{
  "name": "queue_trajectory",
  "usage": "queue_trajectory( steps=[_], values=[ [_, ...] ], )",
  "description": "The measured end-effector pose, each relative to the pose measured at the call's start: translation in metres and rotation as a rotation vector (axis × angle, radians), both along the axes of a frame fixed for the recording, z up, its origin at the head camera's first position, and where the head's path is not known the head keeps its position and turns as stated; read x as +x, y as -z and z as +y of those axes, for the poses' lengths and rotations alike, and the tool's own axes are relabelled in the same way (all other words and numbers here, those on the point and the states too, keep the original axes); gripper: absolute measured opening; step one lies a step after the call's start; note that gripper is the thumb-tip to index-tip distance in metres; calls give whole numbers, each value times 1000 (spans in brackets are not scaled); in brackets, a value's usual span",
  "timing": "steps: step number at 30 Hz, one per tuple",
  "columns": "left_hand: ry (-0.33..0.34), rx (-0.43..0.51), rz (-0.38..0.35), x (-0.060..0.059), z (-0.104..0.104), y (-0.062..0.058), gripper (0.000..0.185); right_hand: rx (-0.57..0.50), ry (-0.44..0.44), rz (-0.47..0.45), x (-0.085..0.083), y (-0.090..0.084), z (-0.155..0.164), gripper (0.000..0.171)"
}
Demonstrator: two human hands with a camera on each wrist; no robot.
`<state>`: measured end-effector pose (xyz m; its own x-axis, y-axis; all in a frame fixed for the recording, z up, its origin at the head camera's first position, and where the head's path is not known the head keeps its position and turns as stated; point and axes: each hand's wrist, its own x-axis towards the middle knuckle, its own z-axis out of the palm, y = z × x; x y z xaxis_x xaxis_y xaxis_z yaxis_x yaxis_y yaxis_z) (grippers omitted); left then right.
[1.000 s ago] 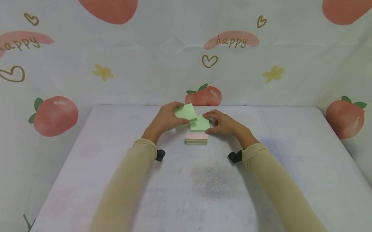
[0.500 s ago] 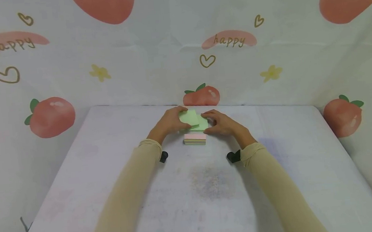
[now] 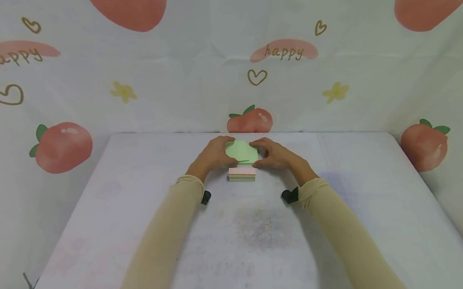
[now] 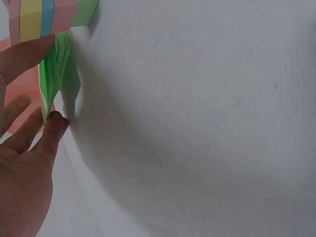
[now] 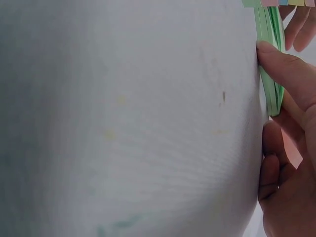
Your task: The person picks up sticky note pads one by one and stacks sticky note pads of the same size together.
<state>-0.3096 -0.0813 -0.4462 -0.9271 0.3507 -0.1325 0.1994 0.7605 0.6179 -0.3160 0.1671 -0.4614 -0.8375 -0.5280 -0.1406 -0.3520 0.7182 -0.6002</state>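
A small stack of green sticky notes [image 3: 241, 152] sits at the far middle of the table, held between both hands. My left hand [image 3: 214, 155] grips its left side, and the left wrist view shows thumb and fingers pinching the fanned green sheets [image 4: 53, 74]. From the other side my right hand [image 3: 273, 154] grips it, thumb on the sheet edges [image 5: 269, 64] and fingers behind. Just in front lies a thicker pad [image 3: 242, 174], pink on top with yellow below; its coloured layers [image 4: 43, 19] show in the left wrist view.
The table [image 3: 265, 234] wears a white cloth with a grey smudge in the middle. A fabric backdrop printed with peaches and "happy" [image 3: 285, 51] closes off the back and both sides. A black wrist strap [image 3: 290, 196] shows at each cuff.
My left hand has brought its loose green sheets down and to the right onto the green stack at my right hand. Both hands now hold one bundle.
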Motion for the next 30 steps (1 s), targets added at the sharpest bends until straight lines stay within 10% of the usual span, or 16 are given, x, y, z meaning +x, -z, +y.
queue_trajectory(
  steps=[30],
  values=[
    [-5,0,-14,1,6,4,78,-56,22,-107,-3,-1,2,90]
  ],
)
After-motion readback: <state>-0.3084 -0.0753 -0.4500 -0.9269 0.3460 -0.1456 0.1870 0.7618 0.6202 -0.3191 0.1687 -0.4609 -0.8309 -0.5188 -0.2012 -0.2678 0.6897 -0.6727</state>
